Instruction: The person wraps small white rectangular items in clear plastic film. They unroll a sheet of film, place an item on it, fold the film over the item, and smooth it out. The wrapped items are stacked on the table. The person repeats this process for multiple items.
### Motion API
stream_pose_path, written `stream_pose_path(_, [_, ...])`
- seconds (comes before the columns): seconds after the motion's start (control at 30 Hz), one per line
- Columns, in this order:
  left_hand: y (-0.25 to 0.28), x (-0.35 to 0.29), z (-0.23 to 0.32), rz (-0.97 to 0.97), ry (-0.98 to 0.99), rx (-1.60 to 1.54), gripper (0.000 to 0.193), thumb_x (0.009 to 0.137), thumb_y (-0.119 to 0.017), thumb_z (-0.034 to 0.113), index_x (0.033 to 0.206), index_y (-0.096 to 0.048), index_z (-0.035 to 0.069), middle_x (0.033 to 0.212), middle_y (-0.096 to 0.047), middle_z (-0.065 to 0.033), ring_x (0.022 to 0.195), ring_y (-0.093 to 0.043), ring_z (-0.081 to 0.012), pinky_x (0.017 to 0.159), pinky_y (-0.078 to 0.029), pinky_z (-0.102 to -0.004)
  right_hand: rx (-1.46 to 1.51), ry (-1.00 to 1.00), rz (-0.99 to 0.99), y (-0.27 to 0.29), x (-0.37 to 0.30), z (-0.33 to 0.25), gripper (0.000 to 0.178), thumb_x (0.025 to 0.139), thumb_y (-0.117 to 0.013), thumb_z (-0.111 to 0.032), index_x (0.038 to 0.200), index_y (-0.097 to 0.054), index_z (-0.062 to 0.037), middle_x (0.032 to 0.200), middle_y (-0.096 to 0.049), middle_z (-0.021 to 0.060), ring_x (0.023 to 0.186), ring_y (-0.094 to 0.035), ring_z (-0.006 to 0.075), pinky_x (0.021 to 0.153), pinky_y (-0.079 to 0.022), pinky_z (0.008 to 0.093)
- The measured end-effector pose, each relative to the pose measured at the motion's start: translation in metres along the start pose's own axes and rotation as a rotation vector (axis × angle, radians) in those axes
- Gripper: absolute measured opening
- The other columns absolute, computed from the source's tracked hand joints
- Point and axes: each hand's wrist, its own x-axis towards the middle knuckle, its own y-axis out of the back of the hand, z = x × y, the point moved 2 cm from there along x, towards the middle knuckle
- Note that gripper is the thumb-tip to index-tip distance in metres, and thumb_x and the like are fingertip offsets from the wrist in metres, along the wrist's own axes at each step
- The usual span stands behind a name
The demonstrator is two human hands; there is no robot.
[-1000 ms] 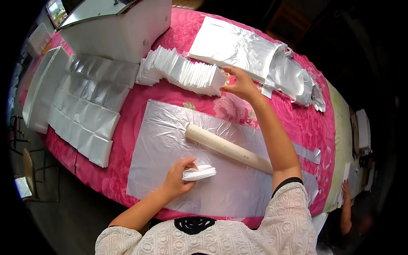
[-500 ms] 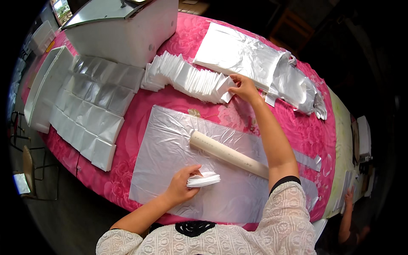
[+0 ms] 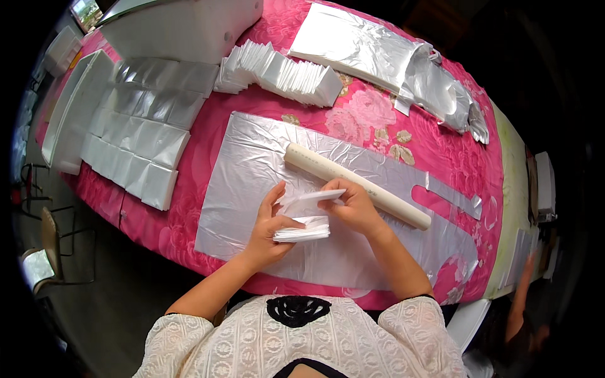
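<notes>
My left hand (image 3: 265, 230) is closed around a small stack of white folded packets (image 3: 302, 231), its thumb and fingers spread about the pile. Pinched in my right hand (image 3: 354, 206) is one thin white folded packet (image 3: 309, 199), held just above that stack. Both hands are over a flat, clear plastic bag (image 3: 242, 183) with cut-out handles. Across the bag, beyond my right hand, lies a cream-coloured tube (image 3: 397, 210). Farther off, a long leaning row of similar white packets (image 3: 277, 70) stands on the pink flowered cloth (image 3: 353, 123).
Neat rows of flat, shiny packets (image 3: 135, 129) lie at left beside a long white tray (image 3: 75, 113). A large white box (image 3: 183, 31) stands at the back left. A pile of plastic bags (image 3: 353, 45) lies at the far side. Another person's arm (image 3: 518, 302) shows at right.
My right hand has come back from the far row of packets to my left hand, bringing one packet. The left hand keeps its stack. The view has tilted down toward me.
</notes>
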Motion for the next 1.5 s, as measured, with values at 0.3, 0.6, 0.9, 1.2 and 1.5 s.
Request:
stream_pose_path(0.3, [-0.008, -0.053, -0.023, -0.132, 0.200, 0.066, 0.052, 0.069, -0.072, 0.002, 0.116, -0.051, 0.007, 0.114, -0.055, -0.0188, 0.106, -0.054, -0.0357, 0.089, -0.044, -0.0405, 0.125, 0.043, -0.024, -0.026, -0.062, 0.028, 0.048, 0.088, -0.059, -0.035, 0.122, -0.050, -0.0021, 0.101, -0.058, 0.0076, 0.094, -0.054, 0.0147, 0.083, -0.042, 0.0269])
stream_pose_path(0.6, [-0.012, -0.048, -0.003, 0.070, -0.175, 0.426, 0.103, 0.059, -0.083, 0.015, 0.138, -0.018, -0.001, 0.107, -0.054, -0.0159, 0.097, -0.055, -0.0320, 0.086, -0.045, -0.0389, -0.182, 0.218, 0.030, -0.050, -0.075, 0.026, 0.083, 0.072, -0.074, -0.029, 0.139, -0.031, -0.0060, 0.115, -0.057, 0.0133, 0.108, -0.052, 0.0309, 0.096, -0.037, 0.0379])
stream_pose_path(0.9, [-0.016, -0.058, -0.009, -0.099, -0.057, 0.222, 0.098, 0.063, -0.078, 0.006, 0.137, -0.015, 0.002, 0.102, -0.056, -0.0155, 0.091, -0.057, -0.0311, 0.082, -0.046, -0.0393, -0.316, 0.309, 0.054, -0.052, -0.078, 0.025, 0.089, 0.069, -0.071, -0.008, 0.143, -0.022, -0.0059, 0.116, -0.057, 0.0131, 0.108, -0.052, 0.0281, 0.098, -0.037, 0.0376])
stream_pose_path(1.2, [-0.013, -0.067, -0.014, -0.124, 0.020, 0.155, 0.085, 0.072, -0.071, 0.001, 0.138, -0.017, 0.002, 0.105, -0.057, -0.0162, 0.092, -0.060, -0.0275, 0.081, -0.048, -0.0346, -0.525, 0.290, 0.082, -0.042, -0.084, 0.036, 0.078, 0.071, -0.064, 0.005, 0.139, -0.028, -0.0030, 0.111, -0.057, 0.0126, 0.102, -0.054, 0.0246, 0.091, -0.041, 0.0326])
stream_pose_path(1.5, [0.007, -0.060, 0.001, -0.005, 0.617, -0.333, 0.023, 0.084, -0.063, 0.002, 0.106, -0.058, -0.002, 0.095, -0.064, -0.0044, 0.087, -0.060, -0.0084, 0.077, -0.049, -0.0220, 0.056, 0.034, 0.147, -0.052, -0.075, 0.027, 0.066, 0.079, -0.065, -0.003, 0.137, -0.034, -0.0036, 0.100, -0.062, 0.0091, 0.091, -0.057, 0.0177, 0.087, -0.042, 0.0285])
